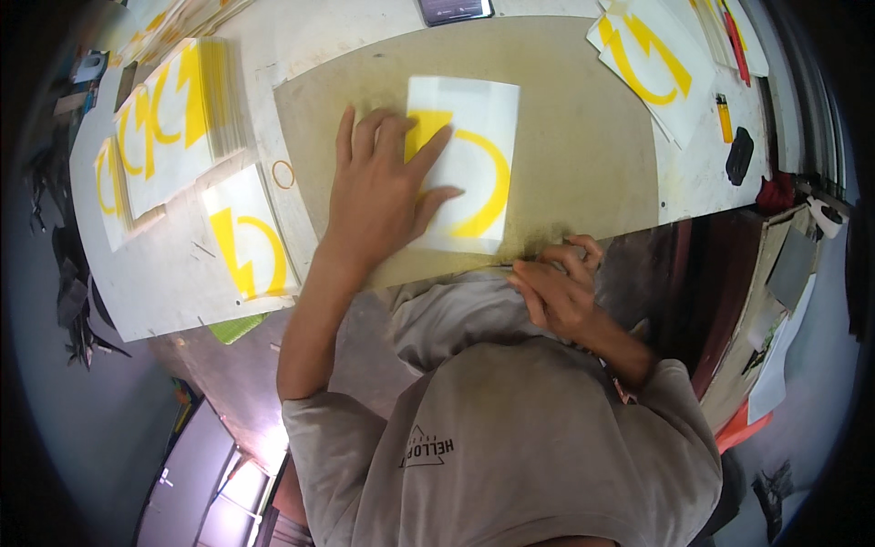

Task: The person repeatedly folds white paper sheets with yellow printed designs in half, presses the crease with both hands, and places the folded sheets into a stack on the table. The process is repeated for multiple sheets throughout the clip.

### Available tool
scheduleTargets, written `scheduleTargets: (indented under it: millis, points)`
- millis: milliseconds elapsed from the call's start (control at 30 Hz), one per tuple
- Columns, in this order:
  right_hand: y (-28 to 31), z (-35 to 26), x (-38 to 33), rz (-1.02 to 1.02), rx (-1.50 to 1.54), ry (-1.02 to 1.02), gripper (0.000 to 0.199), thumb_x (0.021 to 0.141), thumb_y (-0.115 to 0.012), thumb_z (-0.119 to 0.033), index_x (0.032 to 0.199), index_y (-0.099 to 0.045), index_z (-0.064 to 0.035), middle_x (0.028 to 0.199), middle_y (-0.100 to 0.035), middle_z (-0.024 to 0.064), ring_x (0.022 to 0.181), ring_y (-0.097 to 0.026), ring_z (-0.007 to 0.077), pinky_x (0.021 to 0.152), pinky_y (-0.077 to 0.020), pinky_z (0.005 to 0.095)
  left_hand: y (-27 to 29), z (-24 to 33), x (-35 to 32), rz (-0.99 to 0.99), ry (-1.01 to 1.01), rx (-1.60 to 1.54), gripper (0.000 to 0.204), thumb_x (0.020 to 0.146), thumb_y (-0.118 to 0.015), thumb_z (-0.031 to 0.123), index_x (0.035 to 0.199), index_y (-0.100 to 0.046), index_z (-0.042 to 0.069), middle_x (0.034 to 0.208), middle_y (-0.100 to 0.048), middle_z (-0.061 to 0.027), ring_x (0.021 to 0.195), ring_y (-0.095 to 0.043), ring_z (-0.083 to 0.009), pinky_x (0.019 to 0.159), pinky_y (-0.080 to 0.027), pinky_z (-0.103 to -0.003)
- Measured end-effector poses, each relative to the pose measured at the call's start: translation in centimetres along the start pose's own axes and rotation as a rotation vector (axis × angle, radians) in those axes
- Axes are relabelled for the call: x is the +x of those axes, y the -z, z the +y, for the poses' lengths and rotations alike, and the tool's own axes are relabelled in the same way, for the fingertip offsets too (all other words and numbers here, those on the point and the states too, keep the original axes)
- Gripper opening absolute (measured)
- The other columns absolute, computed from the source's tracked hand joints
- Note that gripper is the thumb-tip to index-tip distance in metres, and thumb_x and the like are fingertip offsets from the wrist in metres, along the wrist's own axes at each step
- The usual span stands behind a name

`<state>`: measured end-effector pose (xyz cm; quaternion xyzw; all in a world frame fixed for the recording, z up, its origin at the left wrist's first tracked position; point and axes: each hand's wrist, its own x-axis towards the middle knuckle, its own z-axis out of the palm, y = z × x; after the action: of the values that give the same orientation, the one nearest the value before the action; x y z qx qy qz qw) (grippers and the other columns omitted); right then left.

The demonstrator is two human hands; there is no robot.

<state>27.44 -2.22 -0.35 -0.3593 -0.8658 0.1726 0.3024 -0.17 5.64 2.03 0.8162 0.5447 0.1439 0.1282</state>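
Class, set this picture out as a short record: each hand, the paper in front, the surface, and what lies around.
Left hand: fingers spread over the paper
Right hand: fingers bent, by the near edge of the mat; hold unclear
Paper: white, yellow marks, lying on the mat
Surface: brown mat on white table
Left side: stacked papers
Right side: yellow lighter
Far edge: phone

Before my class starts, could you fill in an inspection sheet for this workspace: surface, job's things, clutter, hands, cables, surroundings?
Surface: white table, brown mat on it, smudged.
Job's things: yellow-printed paper; stack of printed papers at left; loose sheet near it; more papers upper right.
Clutter: phone; yellow lighter.
Hands: left hand spread over the yellow-printed paper; right hand curled by the near edge, grip unclear.
Cables: none clearly seen.
Surroundings: bright light lower left.
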Motion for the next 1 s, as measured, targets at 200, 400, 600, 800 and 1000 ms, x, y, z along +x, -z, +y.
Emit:
scheduleTargets:
  millis: [200, 400, 600, 800, 1000]
  points:
    - [0.6, -0.2, -0.5, -0.199, -0.113, 0.109, 0.025, 0.076, -0.075, -0.016, 0.101, -0.075, -0.0116, 0.099, -0.065, -0.0004, 0.097, -0.061, 0.0195, 0.104, -0.0376, 0.0567, -2.4, 3.0, -2.2, 0.125, 0.039, -0.001, 0.065, 0.085, -0.081, 0.046, 0.128, -0.063, 0.002, 0.136, -0.055, -0.0188, 0.131, -0.051, -0.0369, 0.115, -0.037, -0.059]
    - [1.8, 1.7, 2.8, -0.200, -0.115, 0.182, 0.027, 0.076, -0.074, -0.013, 0.104, -0.075, -0.0130, 0.095, -0.061, -0.0002, 0.096, -0.060, 0.0198, 0.102, -0.0386, 0.0554, -2.8, 3.4, -2.8, 0.153, 0.110, -0.015, 0.064, 0.087, -0.080, 0.044, 0.135, -0.062, 0.006, 0.137, -0.054, -0.0193, 0.131, -0.052, -0.0371, 0.116, -0.036, -0.060]
    - [0.3, 3.1, 6.3, -0.242, 0.030, 0.120, 0.037, 0.079, -0.078, -0.012, 0.115, -0.074, -0.0134, 0.093, -0.062, 0.0006, 0.091, -0.059, 0.0213, 0.096, -0.0386, 0.0508, -1.2, 2.3, -3.0, -0.002, 0.106, -0.092, 0.075, 0.085, -0.079, 0.049, 0.146, -0.058, 0.012, 0.152, -0.045, -0.0216, 0.141, -0.044, -0.0404, 0.120, -0.023, -0.066]
    - [1.0, 4.3, 4.5, -0.107, -0.063, -0.089, 0.036, 0.085, -0.078, -0.013, 0.120, -0.072, -0.0097, 0.097, -0.063, 0.0039, 0.092, -0.061, 0.0242, 0.090, -0.0412, 0.0445, -0.8, 2.2, -4.5, -0.118, 0.091, -0.093, 0.081, 0.084, -0.077, 0.057, 0.152, -0.054, 0.020, 0.165, -0.030, -0.0231, 0.153, -0.028, -0.0429, 0.121, -0.013, -0.070]
    - [0.6, 1.8, 2.1, 0.090, -0.141, -0.346, 0.034, 0.086, -0.077, -0.012, 0.120, -0.072, -0.0069, 0.098, -0.063, 0.0070, 0.091, -0.062, 0.0261, 0.085, -0.0422, 0.0414, -1.4, 1.8, -4.9, -0.018, 0.269, 0.011, 0.075, 0.088, -0.075, 0.051, 0.153, -0.053, 0.019, 0.166, -0.027, -0.0233, 0.153, -0.026, -0.0458, 0.121, -0.011, -0.071]
